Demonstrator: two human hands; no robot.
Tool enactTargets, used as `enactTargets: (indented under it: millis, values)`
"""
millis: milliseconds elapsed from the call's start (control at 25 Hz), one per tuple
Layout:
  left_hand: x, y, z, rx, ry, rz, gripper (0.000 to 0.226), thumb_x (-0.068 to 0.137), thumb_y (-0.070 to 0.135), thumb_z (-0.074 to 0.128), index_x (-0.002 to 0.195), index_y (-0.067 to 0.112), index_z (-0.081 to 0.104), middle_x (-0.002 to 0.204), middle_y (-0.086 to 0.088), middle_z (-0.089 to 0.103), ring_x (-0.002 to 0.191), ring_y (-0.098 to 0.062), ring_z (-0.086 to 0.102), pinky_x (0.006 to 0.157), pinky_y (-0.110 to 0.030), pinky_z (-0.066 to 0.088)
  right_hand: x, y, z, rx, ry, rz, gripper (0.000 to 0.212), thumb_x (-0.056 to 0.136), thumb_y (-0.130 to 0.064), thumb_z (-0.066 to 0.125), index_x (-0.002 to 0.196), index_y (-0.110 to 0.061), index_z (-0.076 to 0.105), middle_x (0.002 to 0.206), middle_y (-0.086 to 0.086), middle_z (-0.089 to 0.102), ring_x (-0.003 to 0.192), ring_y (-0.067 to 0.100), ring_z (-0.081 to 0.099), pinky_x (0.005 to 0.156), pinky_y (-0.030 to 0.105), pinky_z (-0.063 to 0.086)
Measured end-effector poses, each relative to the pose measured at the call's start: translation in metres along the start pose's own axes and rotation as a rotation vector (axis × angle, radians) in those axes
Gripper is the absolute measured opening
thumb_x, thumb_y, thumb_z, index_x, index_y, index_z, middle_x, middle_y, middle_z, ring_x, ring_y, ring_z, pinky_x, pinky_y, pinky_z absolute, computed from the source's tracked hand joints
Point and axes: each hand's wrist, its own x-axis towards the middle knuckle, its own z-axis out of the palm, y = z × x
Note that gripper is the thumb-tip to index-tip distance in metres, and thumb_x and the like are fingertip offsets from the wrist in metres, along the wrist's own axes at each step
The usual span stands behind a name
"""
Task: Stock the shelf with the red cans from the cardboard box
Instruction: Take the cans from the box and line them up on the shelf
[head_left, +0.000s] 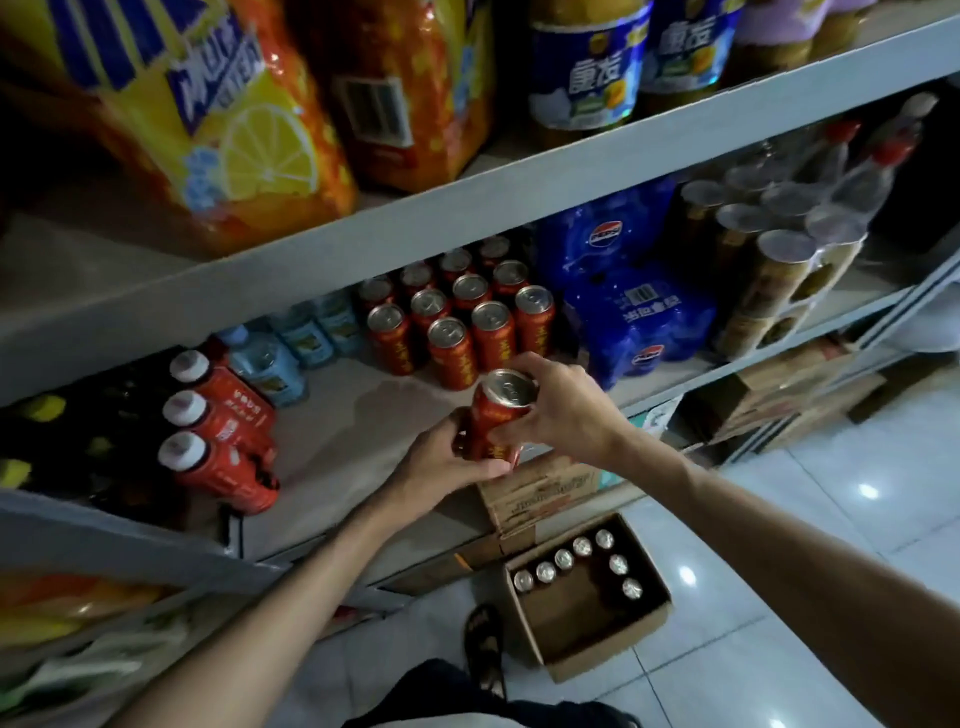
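A red metal can (496, 415) is being clasped by left hand (441, 462) and right hand (561, 410). It is being steadied upright to stand before shelved cans (452, 332).

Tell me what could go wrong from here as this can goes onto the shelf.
1. The red can, gripped by the left hand and right hand, hangs near the front edge of the shelf; a slip could drop it toward the tiled floor.
2. The shelved cans stand tightly packed; a careless set-down could topple the front row.
3. The cardboard box sits beside the person's foot; a step could catch it.
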Motion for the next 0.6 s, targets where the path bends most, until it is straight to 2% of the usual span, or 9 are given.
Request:
enactTargets:
  millis: [80,160,240,320,400,600]
  values:
    - [-0.001,-0.026,-0.022,0.174,0.178,-0.028,0.062,0.067,0.048,0.078,0.123,0.035,0.056,0.124,0.014,0.064,0.117,-0.006,0.059,0.096,-0.023,0.045,0.033,-0.016,0.026,-0.167,0.039,-0.120,0.075,0.064,-0.048,0.081,0.127,-0.032,0.046,0.119,-0.008,0.062,0.107,0.010,0.061,0.090,0.028,0.051]
    - [0.003,-0.049,-0.041,0.349,0.262,-0.113,0.080,0.071,0.042,0.080,0.141,0.025,0.045,0.144,0.002,0.052,0.132,-0.018,0.048,0.105,-0.028,0.040,0.060,-0.025,0.045,-0.272,0.085,-0.180,0.078,0.062,-0.049,0.082,0.129,-0.031,0.043,0.123,-0.003,0.061,0.111,0.016,0.059,0.094,0.032,0.047]
    - [0.009,-0.068,-0.060,0.514,0.194,-0.287,0.106,0.071,0.048,0.080,0.154,0.018,0.023,0.159,-0.011,0.028,0.146,-0.030,0.028,0.116,-0.043,0.031,0.088,-0.031,0.060,-0.395,0.104,-0.220,0.081,0.061,-0.050,0.080,0.129,-0.025,0.045,0.125,0.005,0.059,0.119,0.023,0.051,0.102,0.037,0.038]
    - [0.015,-0.081,-0.069,0.649,0.094,-0.420,0.118,0.070,0.058,0.077,0.157,0.020,0.007,0.163,-0.016,0.008,0.150,-0.038,0.010,0.119,-0.052,0.021,0.110,-0.034,0.073,-0.518,0.077,-0.265,0.082,0.064,-0.049,0.079,0.132,-0.016,0.045,0.127,0.011,0.060,0.127,0.028,0.044,0.110,0.041,0.027]
    - [0.019,-0.088,-0.070,0.720,0.034,-0.472,0.119,0.070,0.061,0.075,0.158,0.021,0.005,0.163,-0.020,0.002,0.149,-0.042,0.003,0.119,-0.054,0.019,0.125,-0.034,0.083,-0.564,0.051,-0.276,0.081,0.068,-0.043,0.078,0.134,-0.011,0.045,0.128,0.013,0.060,0.130,0.032,0.040,0.112,0.043,0.023]
    - [0.022,-0.094,-0.068,0.840,-0.027,-0.461,0.112,0.075,0.062,0.071,0.157,0.023,0.006,0.161,-0.026,-0.006,0.146,-0.053,-0.001,0.118,-0.060,0.015,0.147,-0.029,0.093,-0.571,0.015,-0.258,0.076,0.072,-0.038,0.076,0.135,-0.010,0.044,0.126,0.014,0.062,0.129,0.032,0.039,0.112,0.041,0.018]
